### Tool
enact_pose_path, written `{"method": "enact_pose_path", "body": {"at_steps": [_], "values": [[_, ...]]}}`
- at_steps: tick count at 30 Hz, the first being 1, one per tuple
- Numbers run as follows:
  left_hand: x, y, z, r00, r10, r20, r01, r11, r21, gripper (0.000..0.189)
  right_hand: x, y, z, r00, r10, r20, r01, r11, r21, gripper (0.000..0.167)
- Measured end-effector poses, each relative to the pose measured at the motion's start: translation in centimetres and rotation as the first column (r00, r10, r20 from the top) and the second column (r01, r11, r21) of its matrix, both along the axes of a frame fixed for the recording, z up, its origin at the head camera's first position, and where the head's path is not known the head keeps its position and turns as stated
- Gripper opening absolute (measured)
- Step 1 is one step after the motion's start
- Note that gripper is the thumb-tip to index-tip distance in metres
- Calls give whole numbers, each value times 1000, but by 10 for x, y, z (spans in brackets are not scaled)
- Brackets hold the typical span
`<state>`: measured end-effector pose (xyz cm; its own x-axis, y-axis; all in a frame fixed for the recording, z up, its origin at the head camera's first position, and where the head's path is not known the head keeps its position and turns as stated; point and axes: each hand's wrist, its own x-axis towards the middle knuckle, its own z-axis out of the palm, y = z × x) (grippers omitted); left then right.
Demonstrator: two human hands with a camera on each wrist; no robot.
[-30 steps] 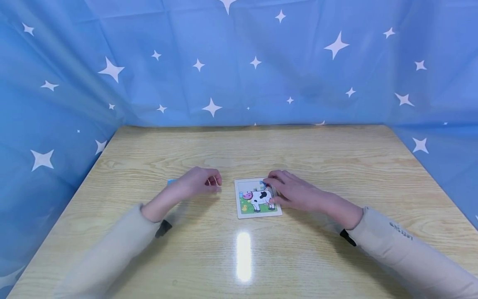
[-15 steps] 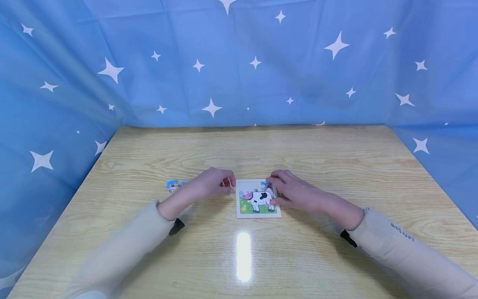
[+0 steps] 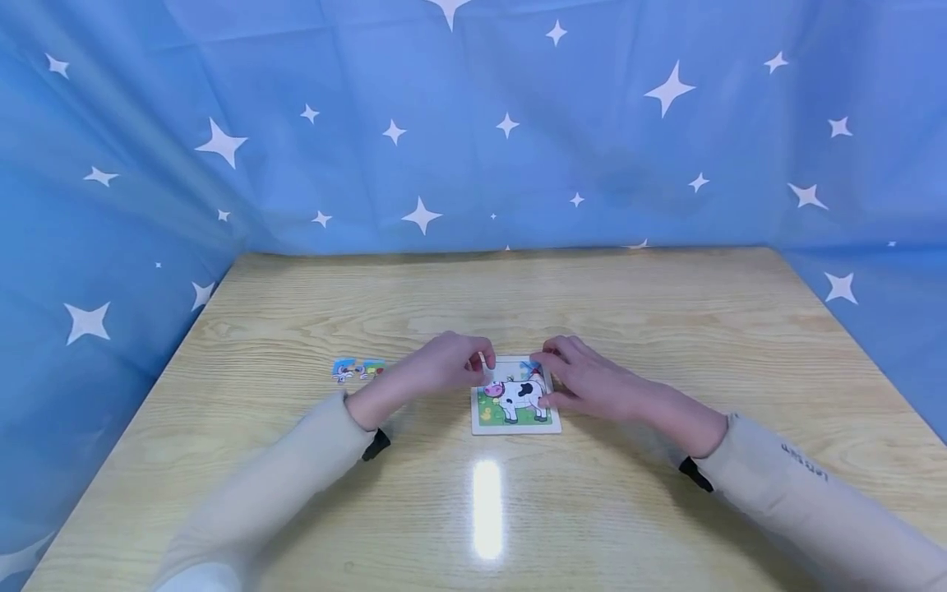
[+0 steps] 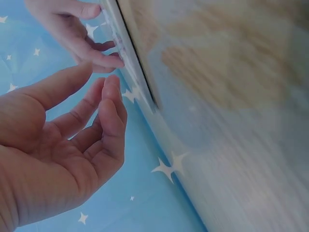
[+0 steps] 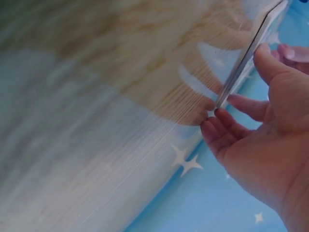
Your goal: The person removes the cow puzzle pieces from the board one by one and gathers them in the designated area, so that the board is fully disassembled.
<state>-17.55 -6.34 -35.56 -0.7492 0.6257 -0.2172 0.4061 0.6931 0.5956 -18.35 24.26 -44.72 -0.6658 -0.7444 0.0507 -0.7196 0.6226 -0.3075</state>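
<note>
A square cow puzzle (image 3: 518,395) with a pale frame lies on the table in the head view. My right hand (image 3: 584,380) holds its right side, with curled fingers at the far right corner and the thumb lower on that edge. The right wrist view shows the puzzle's edge (image 5: 248,50) edge-on beside those fingertips. Over the puzzle's upper left corner is my left hand (image 3: 451,362), its thumb and fingertips brought close together. I cannot tell whether a small piece is pinched there. Much of the picture's top left is hidden by the left hand.
Several loose puzzle pieces (image 3: 358,370) lie to the left of the puzzle, behind the left forearm. The wooden table (image 3: 666,304) reaches back to a blue curtain (image 3: 355,181) with white stars. Light glares on the tabletop in front of the puzzle.
My left hand has moved right, from near the loose pieces to over the puzzle's upper left corner, uncovering those pieces. The right hand has stayed at the puzzle's right side.
</note>
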Motion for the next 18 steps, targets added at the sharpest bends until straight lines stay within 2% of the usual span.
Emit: {"method": "enact_pose_path", "body": {"at_steps": [9,18], "values": [[-3,16,-6,1000,11,27,-11,1000,-3,16,-8,3,-8,1000,-9,-3,9,1000,28,80],[-7,28,-6,999,-26,27,27,999,-29,10,-8,3,-8,1000,-9,-25,11,999,53,78]]}}
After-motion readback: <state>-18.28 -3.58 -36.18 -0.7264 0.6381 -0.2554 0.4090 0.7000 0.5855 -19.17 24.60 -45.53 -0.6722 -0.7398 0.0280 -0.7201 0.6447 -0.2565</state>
